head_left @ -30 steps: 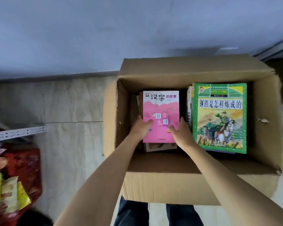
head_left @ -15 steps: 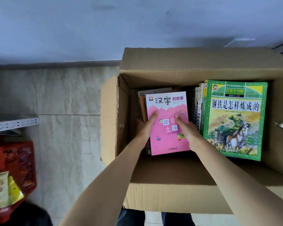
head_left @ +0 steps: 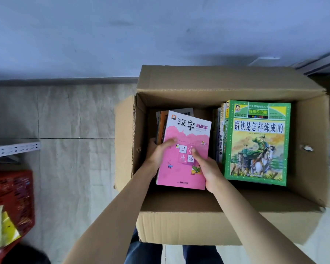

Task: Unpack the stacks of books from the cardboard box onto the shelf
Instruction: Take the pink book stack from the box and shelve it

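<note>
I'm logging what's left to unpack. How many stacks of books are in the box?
2. The pink-topped stack sits in the left half of the box, held by both hands; the green-topped stack fills the right half. Books beneath the top covers are mostly hidden.

Premises appear to be a storeroom or shop back room. Evidence: bare pale wall, grey tiled floor, perforated metal shelf rail, red plastic basket holding packaged goods, and an open cardboard box of books.
</note>
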Available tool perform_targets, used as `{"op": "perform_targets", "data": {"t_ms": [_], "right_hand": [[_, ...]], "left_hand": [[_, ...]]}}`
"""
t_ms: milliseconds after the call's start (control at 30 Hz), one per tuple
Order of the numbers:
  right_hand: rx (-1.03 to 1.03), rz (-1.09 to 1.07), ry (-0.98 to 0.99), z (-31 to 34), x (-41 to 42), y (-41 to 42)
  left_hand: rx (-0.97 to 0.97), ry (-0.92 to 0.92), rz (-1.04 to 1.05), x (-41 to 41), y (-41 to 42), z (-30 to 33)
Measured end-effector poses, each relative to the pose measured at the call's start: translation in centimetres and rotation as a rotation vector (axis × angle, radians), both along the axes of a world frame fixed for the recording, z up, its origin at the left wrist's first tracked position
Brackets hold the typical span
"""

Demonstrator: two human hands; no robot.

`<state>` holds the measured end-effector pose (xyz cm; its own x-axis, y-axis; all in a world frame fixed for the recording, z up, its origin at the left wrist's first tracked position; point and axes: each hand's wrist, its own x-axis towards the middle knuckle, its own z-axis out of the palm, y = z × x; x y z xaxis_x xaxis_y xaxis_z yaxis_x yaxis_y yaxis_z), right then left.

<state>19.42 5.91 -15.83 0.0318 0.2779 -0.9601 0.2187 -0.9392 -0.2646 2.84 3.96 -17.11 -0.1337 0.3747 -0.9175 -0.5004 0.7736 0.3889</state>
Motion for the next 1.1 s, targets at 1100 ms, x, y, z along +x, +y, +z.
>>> {"op": "perform_targets", "data": {"t_ms": [1100], "right_hand": [[0.321, 0.369, 0.430, 31.4, -1.6, 1.7]], "left_hand": [[0.414, 0.128, 0.171, -3.1, -5.0, 30.6]]}}
